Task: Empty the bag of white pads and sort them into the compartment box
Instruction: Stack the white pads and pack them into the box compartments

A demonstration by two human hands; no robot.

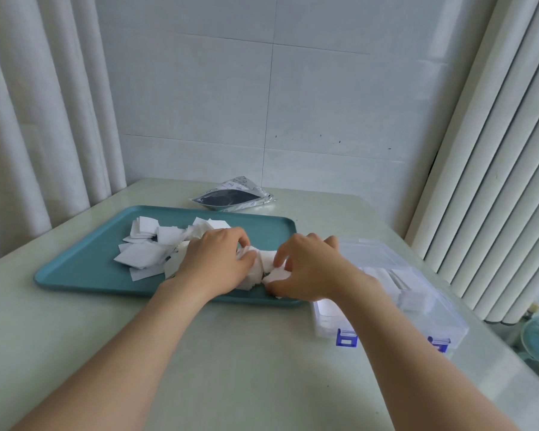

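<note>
While the left hand (214,260) and right hand (309,270) pinch pads (143,256) on the centre tray (81,270), the bag (231,197) shows illegible print.

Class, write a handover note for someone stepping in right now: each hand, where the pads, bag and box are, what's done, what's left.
Left hand: grips a bunch of white pads over the teal tray's right end.
Right hand: pinches the same bunch from the other side.
Bag: lies on the table behind the tray, apparently emptied.
Compartment box: right of the tray, open, some pads already stacked inside.
Done: pads tipped onto the tray; sorting begun.
Left: box the held bunch and the loose pile on the tray's left half.
</note>
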